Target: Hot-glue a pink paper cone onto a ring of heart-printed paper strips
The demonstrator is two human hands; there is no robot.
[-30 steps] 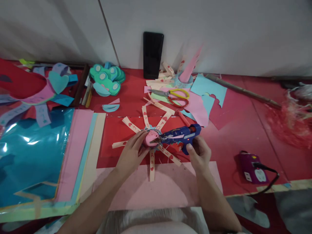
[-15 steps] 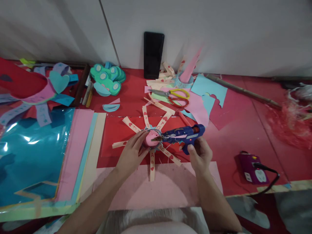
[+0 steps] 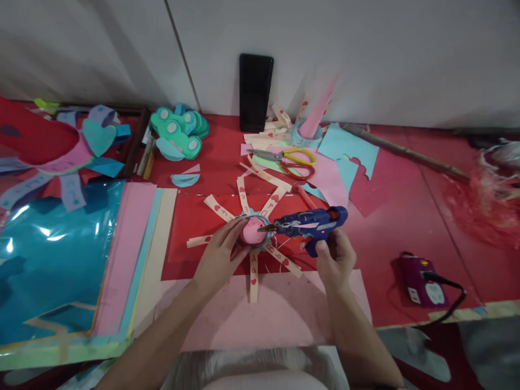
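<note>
Gluing step: we seem to be working hot glue at the pink round piece [image 3: 252, 235], which is sitting mid-frame at the hub of lettered paper strips [image 3: 254, 279].
Left grip: our left hand [image 3: 216, 254] is clasping the piece's left side.
Right grip: our right hand [image 3: 336, 259] is wrapping the handle of the blue glue gun [image 3: 325, 221].
Nozzle [image 3: 269, 228]: it is pointing left over the piece; whether it is touching, we cannot tell.
Next move: it is probably calling for a steady left hand and fine nozzle control.
Edges: strips are fanning around our work, scissors [image 3: 279, 156] are lying at upper centre, and the blue folder [image 3: 52, 260] is filling lower left.
Room: red table [image 3: 390, 233] is showing widest right of the gun, toward the purple box [image 3: 418, 279].
</note>
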